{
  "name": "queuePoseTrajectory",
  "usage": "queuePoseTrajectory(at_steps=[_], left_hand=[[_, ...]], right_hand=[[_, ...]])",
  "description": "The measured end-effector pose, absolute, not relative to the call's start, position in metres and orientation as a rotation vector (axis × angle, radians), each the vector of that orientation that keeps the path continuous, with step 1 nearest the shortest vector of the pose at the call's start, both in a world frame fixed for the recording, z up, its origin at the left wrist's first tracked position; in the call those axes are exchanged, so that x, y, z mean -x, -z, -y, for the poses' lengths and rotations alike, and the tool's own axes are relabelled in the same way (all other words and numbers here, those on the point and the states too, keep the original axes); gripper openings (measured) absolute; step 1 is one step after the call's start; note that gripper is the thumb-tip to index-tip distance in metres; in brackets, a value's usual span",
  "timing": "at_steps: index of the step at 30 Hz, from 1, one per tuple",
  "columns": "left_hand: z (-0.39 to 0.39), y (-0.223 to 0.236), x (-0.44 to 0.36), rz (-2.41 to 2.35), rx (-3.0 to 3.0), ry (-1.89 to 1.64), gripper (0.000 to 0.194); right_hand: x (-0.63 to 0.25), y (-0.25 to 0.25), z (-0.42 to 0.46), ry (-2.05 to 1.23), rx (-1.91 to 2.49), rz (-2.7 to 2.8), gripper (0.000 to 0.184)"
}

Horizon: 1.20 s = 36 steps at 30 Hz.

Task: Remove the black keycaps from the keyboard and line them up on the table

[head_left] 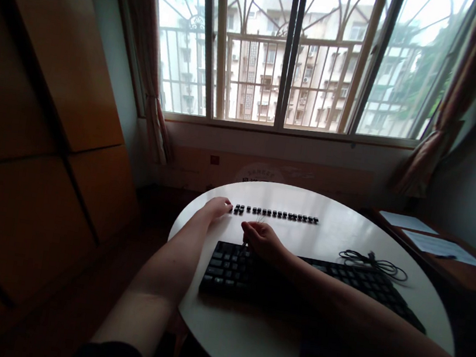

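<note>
Two bare hands at work over a white oval table (236, 344) before a barred window (252, 74). A black computer keyboard (227, 268) lies flat on the tabletop, partly covered by the right forearm. The right hand (262, 238), above the keyboard's upper left part, is closed with fingers curled around a thin wire tool (260, 219), whose fine wires project above the knuckles. Beyond the keyboard, small black keycaps (279, 214) form a straight row, two deep near its left end. The left hand (217, 206) reaches to that end, fingers partly bent, fingertips at the last keycap; whether it grips or merely touches the cap cannot be told at this size. A coiled black cable (372, 262) rests behind the keyboard's right portion. At right, paper sheets (436, 245) and a dark pen (447, 257) lie on a brown wooden surface (395, 223).
</note>
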State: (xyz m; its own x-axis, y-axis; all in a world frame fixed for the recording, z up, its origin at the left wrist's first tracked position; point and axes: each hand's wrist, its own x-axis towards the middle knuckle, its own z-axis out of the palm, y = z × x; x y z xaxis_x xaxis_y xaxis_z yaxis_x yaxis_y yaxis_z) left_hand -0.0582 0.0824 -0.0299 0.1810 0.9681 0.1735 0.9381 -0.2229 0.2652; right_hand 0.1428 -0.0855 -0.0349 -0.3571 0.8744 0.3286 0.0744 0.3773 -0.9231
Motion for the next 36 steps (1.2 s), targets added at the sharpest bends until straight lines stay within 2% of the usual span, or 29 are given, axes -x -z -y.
queuePoseTrajectory(at_steps=[36], left_hand=[[-0.073, 0.026, 0.056, -1.926, -2.296, -0.472, 0.029]], right_hand=[[-0.143, 0.023, 0.108, -0.623, 0.791, 2.091, 0.046]])
